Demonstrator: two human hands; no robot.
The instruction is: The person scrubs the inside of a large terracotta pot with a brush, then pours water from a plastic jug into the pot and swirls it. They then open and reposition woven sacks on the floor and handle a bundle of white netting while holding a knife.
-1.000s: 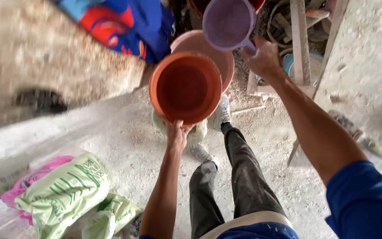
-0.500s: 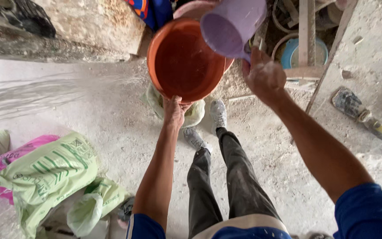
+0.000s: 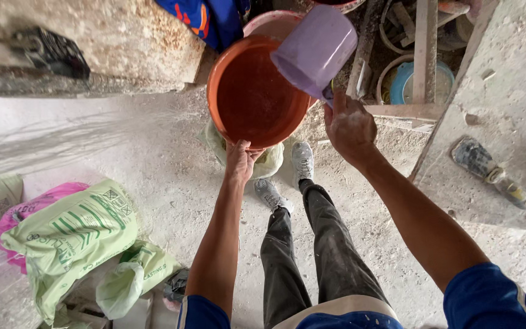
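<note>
My left hand (image 3: 240, 159) grips the near rim of the orange basin (image 3: 257, 91), fingers curled over the edge, thumb side toward me; the fingertips are hidden behind the rim. Basin held up off the floor, tilted so its inside faces me; inside looks dark, reddish, contents hard to make out.

My right hand (image 3: 349, 125) is closed around the handle of the lilac plastic jug (image 3: 315, 50). The handle itself is hidden in my fist. Jug tipped on its side above the basin's far right rim, base toward me, mouth turned away, so I cannot see into it.

Behind the basin, a second pinkish rim (image 3: 269, 19) shows, mostly covered. Below the basin, a pale green bag (image 3: 269, 163) on the floor, largely hidden, just beside my grey shoes (image 3: 302, 161).

Outward: dusty concrete floor (image 3: 153, 158). Left, a heap of green printed sacks (image 3: 71, 234) over a pink bag (image 3: 38, 201), cut off at the edge. Right, a dirty tube-shaped tool (image 3: 491, 172) lying on a concrete slab. Top right, a wooden post (image 3: 425, 49) over a blue bucket (image 3: 415, 82), partly blocked. Blue cloth (image 3: 211, 21) at top, cropped.
</note>
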